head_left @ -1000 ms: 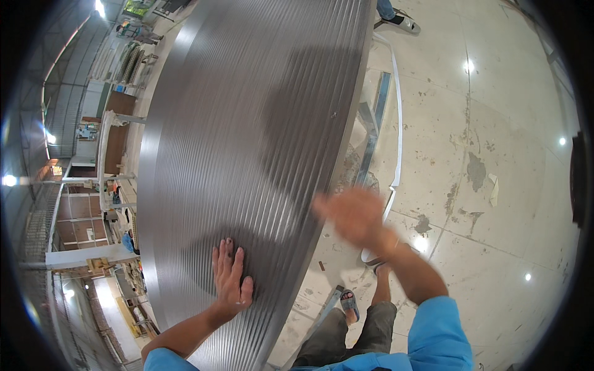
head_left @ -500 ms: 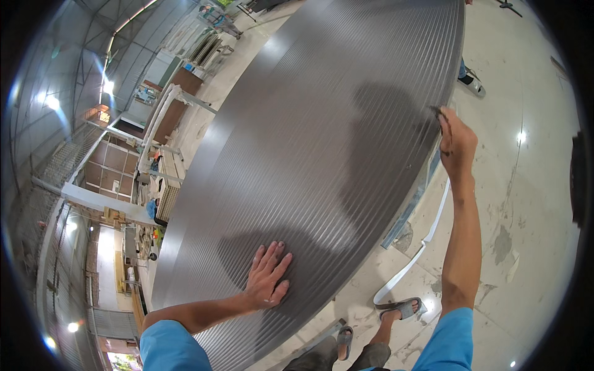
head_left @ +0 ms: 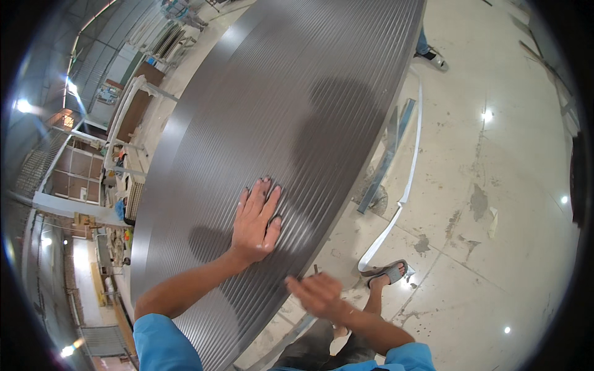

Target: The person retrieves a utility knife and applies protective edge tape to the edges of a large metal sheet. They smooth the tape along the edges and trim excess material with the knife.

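A long dark grey panel (head_left: 235, 117) with fine ribs along its length stretches away in front of me. My left hand (head_left: 255, 226) lies flat on its ribbed face, fingers together and stretched out, with pale and dark smudges on the fingertips. Beside the panel's near right edge is my right hand (head_left: 318, 294), its fingers curled and slightly blurred. A small dark tip shows just above the right knuckles, but what the fingers hold, if anything, is not clear.
A white strip (head_left: 408, 179) and a metal bar (head_left: 387, 157) lie along the right side on the stained tile floor (head_left: 495, 260). At the far right edge, another person's foot (head_left: 436, 60) shows. Frames and stacked materials (head_left: 124, 117) stand beyond the panel on the left.
My right hand has come back toward me from farther along the panel's right edge, its arm now bent. My left hand has slid forward along the panel. The view has shifted.
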Motion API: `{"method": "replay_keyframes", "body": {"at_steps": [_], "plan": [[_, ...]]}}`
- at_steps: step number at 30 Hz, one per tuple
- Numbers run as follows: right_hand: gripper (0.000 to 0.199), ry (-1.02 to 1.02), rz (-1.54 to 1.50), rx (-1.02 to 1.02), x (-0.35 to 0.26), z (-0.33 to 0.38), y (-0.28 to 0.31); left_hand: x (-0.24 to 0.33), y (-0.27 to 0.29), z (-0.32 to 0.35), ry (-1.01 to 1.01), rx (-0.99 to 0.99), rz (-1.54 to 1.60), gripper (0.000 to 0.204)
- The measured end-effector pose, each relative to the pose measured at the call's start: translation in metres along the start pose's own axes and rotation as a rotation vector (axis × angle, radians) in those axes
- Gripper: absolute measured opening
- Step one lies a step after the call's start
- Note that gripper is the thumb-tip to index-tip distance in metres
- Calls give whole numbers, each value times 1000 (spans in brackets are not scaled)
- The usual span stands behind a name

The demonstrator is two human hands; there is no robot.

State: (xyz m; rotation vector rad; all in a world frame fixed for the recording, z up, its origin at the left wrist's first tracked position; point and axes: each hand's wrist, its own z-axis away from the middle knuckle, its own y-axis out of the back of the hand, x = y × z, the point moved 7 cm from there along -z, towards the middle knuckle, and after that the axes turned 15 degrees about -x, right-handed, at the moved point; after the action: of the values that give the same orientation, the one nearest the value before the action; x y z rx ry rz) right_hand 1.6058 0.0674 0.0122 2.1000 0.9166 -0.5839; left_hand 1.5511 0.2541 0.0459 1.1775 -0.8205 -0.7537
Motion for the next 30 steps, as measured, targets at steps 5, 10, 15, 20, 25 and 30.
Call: {"method": "replay_keyframes", "body": {"at_steps": [5,10,15,20,25,30], "plan": [[34,94,-205,-156,-124,70,-93,6,3,9,6,24,-45,59],[34,293,-622,-304,-276,167,-178,20,-1,69,-158,10,-84,62],[18,-430,-245,-711,-225,270,-176,42,-57,306,-163,-239,-38,64],[6,-1021,-326,-34,-138,305,-66,34,-88,525,456,-289,170,68],[8,-1415,-1210,643,-95,318,-58,47,-71,458,455,-143,12,79],[8,-1186,-1407,716,-58,291,-29,67,-44,233,216,-41,10,81]]}}
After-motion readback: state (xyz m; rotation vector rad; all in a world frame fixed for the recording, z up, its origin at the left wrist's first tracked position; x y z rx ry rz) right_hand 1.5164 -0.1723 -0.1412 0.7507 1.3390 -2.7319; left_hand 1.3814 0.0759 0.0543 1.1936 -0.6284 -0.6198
